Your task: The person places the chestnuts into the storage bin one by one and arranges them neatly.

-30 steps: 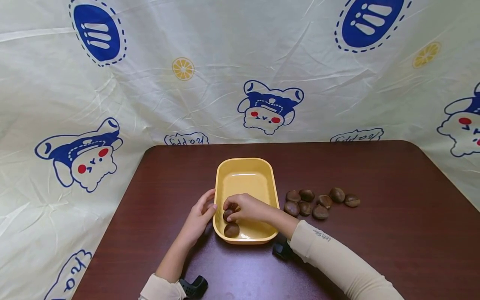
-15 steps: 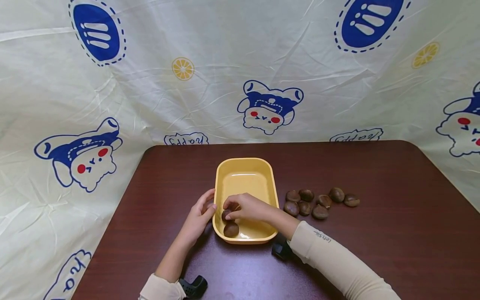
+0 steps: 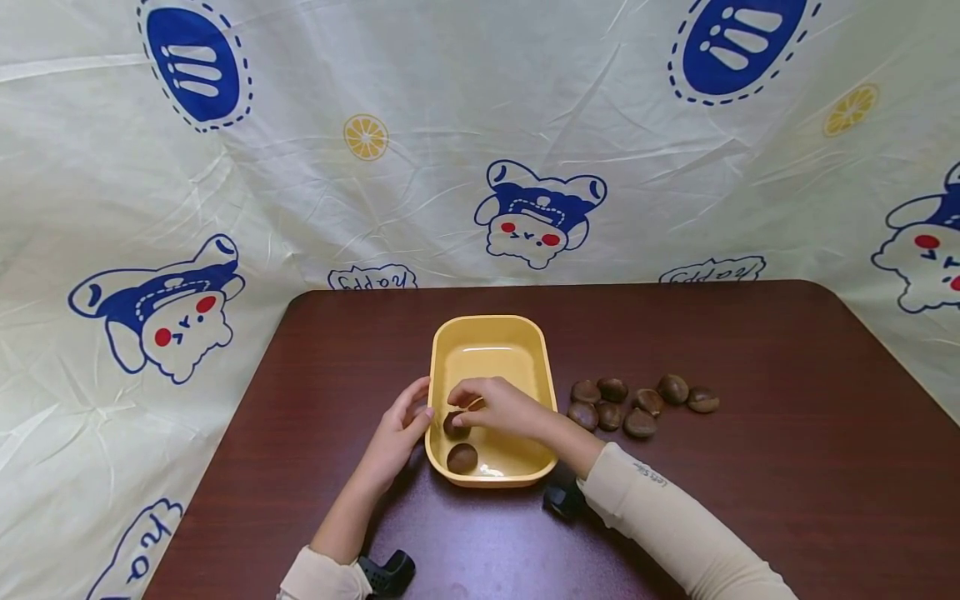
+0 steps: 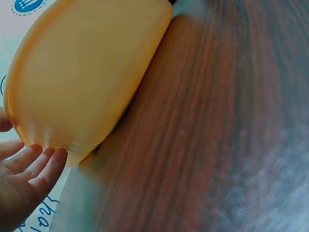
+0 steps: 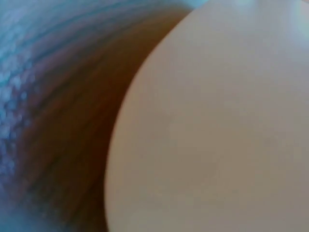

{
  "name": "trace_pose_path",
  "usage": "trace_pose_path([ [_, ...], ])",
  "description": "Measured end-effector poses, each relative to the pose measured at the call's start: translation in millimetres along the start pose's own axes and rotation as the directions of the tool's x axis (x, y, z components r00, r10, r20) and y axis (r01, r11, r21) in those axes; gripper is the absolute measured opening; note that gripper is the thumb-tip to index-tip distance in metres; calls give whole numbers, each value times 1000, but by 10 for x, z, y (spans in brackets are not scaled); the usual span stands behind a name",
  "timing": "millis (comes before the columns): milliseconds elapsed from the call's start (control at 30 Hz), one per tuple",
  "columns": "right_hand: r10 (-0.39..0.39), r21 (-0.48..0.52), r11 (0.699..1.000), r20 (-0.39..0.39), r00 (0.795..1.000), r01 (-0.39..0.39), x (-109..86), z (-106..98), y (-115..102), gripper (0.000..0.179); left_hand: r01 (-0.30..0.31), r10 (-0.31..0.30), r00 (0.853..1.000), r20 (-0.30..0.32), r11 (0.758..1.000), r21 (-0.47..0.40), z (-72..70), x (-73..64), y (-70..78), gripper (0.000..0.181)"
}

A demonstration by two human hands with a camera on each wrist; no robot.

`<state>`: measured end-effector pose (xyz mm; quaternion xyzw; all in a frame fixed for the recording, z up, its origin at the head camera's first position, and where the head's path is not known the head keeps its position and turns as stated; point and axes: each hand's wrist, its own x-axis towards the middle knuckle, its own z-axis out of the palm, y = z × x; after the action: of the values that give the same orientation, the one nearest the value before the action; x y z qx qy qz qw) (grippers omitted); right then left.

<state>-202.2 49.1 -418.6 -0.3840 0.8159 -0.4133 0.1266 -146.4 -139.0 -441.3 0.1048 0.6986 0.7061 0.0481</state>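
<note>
A yellow tray (image 3: 491, 333) stands on the table, with two brown chestnuts visible inside near its left wall. My left hand (image 3: 397, 429) rests against the tray's left side; in the left wrist view its fingertips (image 4: 60, 153) touch the outer wall. Inside the tray, my right hand (image 3: 498, 408) hovers just over the farther chestnut (image 3: 455, 427), partly covering it. A gap shows between thumb and fingers, and nothing is seen held there. The nearer chestnut (image 3: 462, 458) lies by the tray's front left corner. The right wrist view is filled by the blurred pale tray wall (image 5: 203, 130).
Right of the tray, several chestnuts (image 3: 640, 423) lie in a loose group on the dark wooden table (image 3: 787, 467). A white printed cloth (image 3: 420, 200) hangs behind the table. Black wrist devices (image 3: 388, 575) sit under both cuffs.
The right hand's fingers have parted from the farther chestnut and risen slightly, leaving it in the tray. That chestnut shifted a little left. The left hand and tray have stayed put.
</note>
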Motion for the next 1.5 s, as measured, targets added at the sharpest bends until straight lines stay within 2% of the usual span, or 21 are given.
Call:
trace_pose_path([
  [200,-17,33,999,-39,999,19,-52,-67,-25,27,1,-1,1000,5,1000,-3,3,4,-2,46],
  [433,-62,11,998,-117,991,63,-161,-203,-37,31,-5,5,1000,-4,1000,-15,4,0,6,46],
  [733,-25,-8,1000,-223,975,24,-408,-475,-77,32,-6,6,1000,-11,1000,-13,-5,0,1,45],
  [1000,63,-11,997,-316,947,-70,-714,-682,-52,34,-2,2,1000,-9,1000,-13,-7,2,4,46],
  [1367,111,-26,991,-421,900,-134,-1165,-911,242,34,4,-4,1000,-13,1000,-13,-5,0,1,46],
  [1500,133,-63,981,-459,879,-182,-1328,-956,330,32,3,-3,1000,-13,1000,-12,-3,-6,9,46],
])
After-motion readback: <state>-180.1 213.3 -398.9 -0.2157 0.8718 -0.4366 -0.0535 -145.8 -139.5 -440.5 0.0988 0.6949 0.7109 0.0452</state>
